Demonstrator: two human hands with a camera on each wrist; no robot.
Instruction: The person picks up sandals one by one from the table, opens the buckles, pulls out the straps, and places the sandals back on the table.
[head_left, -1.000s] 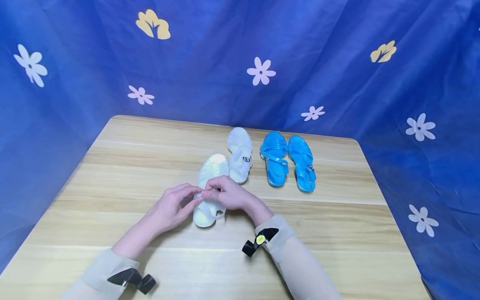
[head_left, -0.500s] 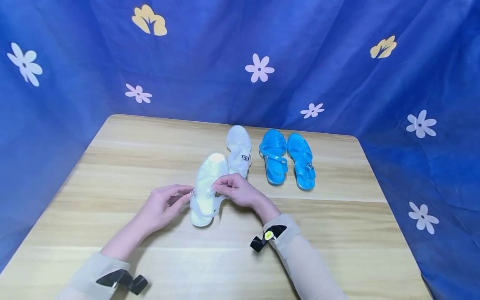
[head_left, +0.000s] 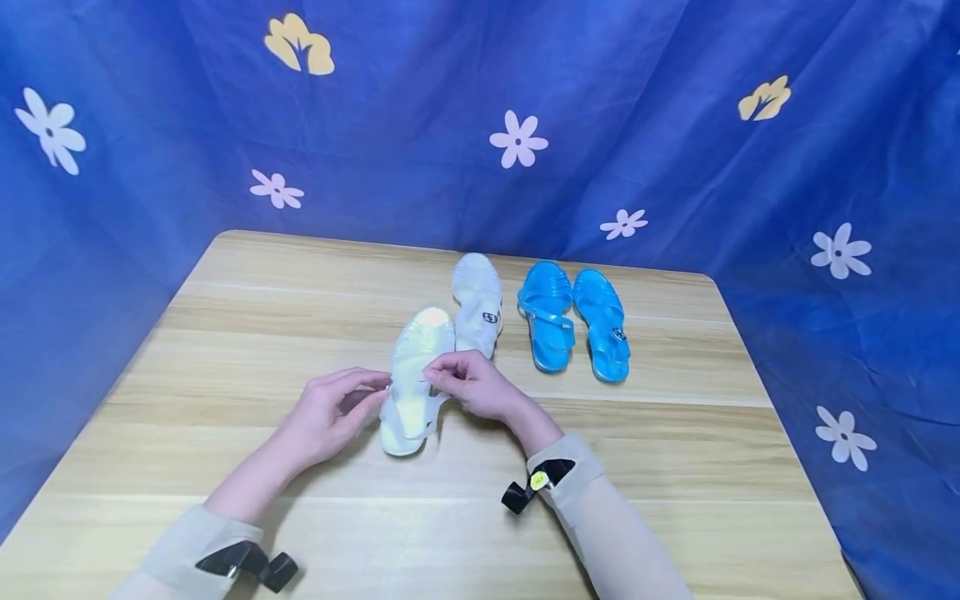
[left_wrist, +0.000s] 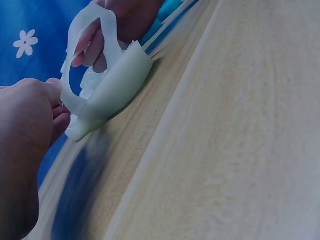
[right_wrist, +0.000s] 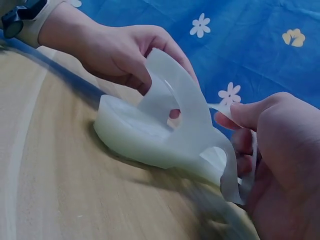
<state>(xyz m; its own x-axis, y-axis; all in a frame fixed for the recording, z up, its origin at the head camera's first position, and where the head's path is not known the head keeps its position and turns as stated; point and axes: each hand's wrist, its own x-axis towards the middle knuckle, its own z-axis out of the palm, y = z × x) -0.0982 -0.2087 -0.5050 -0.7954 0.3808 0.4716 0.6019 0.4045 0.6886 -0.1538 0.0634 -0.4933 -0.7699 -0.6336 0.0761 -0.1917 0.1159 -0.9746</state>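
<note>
A white jelly sandal [head_left: 408,417] lies on the table between both hands, toe pointing away. My left hand [head_left: 326,421] holds the sandal's left side at the strap, where a small metal bit shows at the fingertips in the left wrist view. My right hand [head_left: 480,385] pinches a thin strap end [right_wrist: 216,106] between thumb and forefinger, to the right of the sandal's middle. In the right wrist view, the raised ankle strap [right_wrist: 187,107] arches above the sole [right_wrist: 135,145]. A second white sandal [head_left: 476,292] lies just behind, partly covered by my right hand.
Two blue jelly sandals, one on the left [head_left: 547,317] and one on the right [head_left: 602,325], lie side by side at the back right. The wooden table [head_left: 675,467] ends at a blue flowered curtain [head_left: 420,125] at the back and sides.
A second ago both hands met over the sandal's strap. The right hand has since moved right with the strap end, and the left hand has shifted slightly left. The last half second shows little movement.
</note>
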